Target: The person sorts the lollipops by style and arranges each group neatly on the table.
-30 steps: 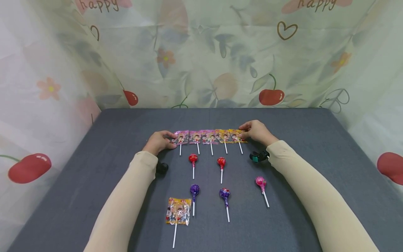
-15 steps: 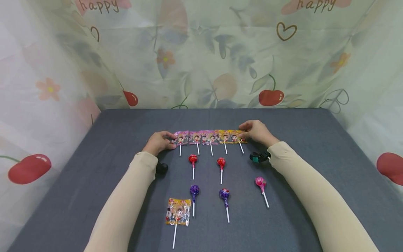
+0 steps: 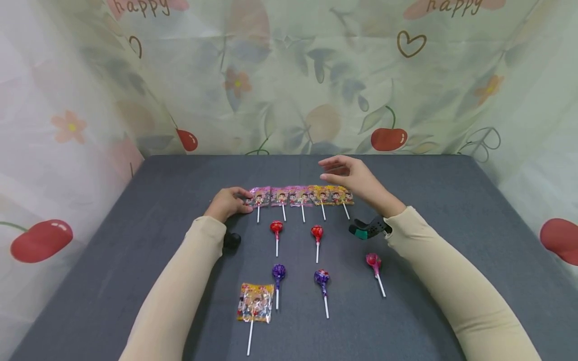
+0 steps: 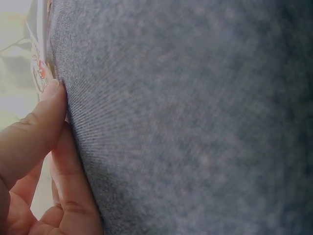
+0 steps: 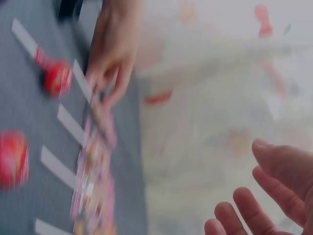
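Note:
A row of flat-packet lollipops lies at the back of the table, pink wrappers on the left and yellow on the right. My left hand point(image 3: 229, 203) holds the outer edge of the leftmost pink-wrapped lollipop point(image 3: 260, 196), thumb low and forefinger high. In the left wrist view the thumb point(image 4: 41, 125) meets that wrapper's edge. Above the right end of the row, my right hand point(image 3: 354, 179) is raised with nothing in it, close over the yellow-wrapped lollipop point(image 3: 339, 196). Its fingers point(image 5: 252, 210) are spread apart in the right wrist view, which is blurred.
Nearer lie two red ball lollipops point(image 3: 277, 228), two purple ones point(image 3: 279, 272) and a pink one point(image 3: 373, 260). A separate yellow-wrapped lollipop point(image 3: 255, 303) lies at the front left. Patterned curtain point(image 3: 289, 95) surrounds the dark grey table point(image 3: 180, 185).
My right hand has let go of the rightmost yellow-wrapped lollipop and risen up and slightly left, fingers opening. The left hand and the row of lollipops stay where they were.

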`<state>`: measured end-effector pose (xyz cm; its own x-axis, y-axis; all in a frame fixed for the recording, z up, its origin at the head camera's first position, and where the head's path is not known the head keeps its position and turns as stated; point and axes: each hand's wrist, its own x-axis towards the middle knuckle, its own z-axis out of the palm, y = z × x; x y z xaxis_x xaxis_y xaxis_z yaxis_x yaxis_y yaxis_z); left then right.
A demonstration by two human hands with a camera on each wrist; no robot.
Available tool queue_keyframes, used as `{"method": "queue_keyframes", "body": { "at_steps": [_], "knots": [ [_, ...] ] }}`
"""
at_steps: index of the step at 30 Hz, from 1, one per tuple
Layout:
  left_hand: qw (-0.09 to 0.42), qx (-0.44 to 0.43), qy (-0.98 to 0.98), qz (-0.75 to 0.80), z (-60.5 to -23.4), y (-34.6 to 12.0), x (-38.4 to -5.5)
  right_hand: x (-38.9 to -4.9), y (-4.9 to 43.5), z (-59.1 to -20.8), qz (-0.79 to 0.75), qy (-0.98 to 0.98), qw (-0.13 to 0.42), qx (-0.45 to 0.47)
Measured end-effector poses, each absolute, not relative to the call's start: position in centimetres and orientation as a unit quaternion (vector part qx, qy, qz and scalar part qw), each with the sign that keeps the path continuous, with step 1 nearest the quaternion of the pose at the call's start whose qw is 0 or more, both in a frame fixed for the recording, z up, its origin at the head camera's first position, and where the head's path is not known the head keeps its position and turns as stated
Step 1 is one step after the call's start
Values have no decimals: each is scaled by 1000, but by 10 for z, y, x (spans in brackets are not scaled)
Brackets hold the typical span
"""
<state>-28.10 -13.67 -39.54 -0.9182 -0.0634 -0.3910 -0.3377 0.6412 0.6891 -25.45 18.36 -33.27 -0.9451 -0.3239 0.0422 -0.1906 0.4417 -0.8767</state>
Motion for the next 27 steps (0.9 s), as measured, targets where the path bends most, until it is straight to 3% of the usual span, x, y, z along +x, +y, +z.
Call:
{"method": "queue_keyframes", "body": {
  "at_steps": [7, 16, 21, 27],
  "knots": [
    [164, -116, 889, 412, -399, -138, -282, -217, 140, -317, -521, 813, 63, -253],
    [147, -93, 903, 393, -397, -138, -278, -173, 92, -333, -470, 792, 61, -386],
    [145, -87, 905, 390, -396, -138, -276, -156, 73, -346, -413, 799, 87, -428],
    [141, -100, 902, 395, -396, -136, -277, -142, 57, -368, -334, 818, 165, -439]
  ]
}}
